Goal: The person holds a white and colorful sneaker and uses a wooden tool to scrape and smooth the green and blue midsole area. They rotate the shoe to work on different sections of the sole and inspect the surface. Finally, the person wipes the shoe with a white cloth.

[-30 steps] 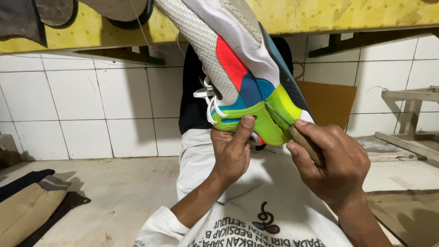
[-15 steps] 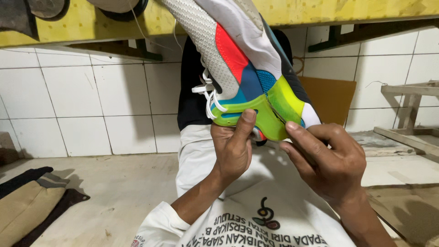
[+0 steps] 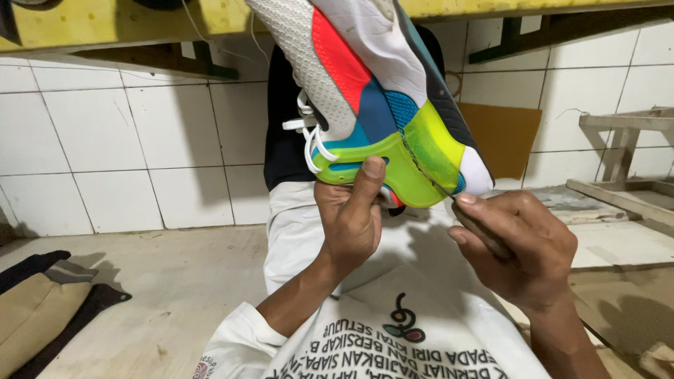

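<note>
A multicoloured sports shoe (image 3: 372, 98) with grey, red, blue, lime and white panels is held up in front of me, heel down. My left hand (image 3: 351, 221) grips its lime heel from below, thumb pressed on the heel panel. My right hand (image 3: 516, 245) is closed around a thin tool with a dark handle (image 3: 484, 235); its metal point (image 3: 428, 175) touches a seam on the lime heel. White laces (image 3: 309, 133) hang at the shoe's left side.
White tiled wall (image 3: 105, 140) behind. A yellow shelf edge (image 3: 105, 21) runs along the top. A beige and black bag (image 3: 42, 309) lies at lower left. A wooden frame (image 3: 625, 161) stands at right. A brown board (image 3: 502, 137) leans against the wall.
My right hand has drawn back to the right and lower, off the heel, with the tool's tip still at the seam. The shoe stays in my left hand.
</note>
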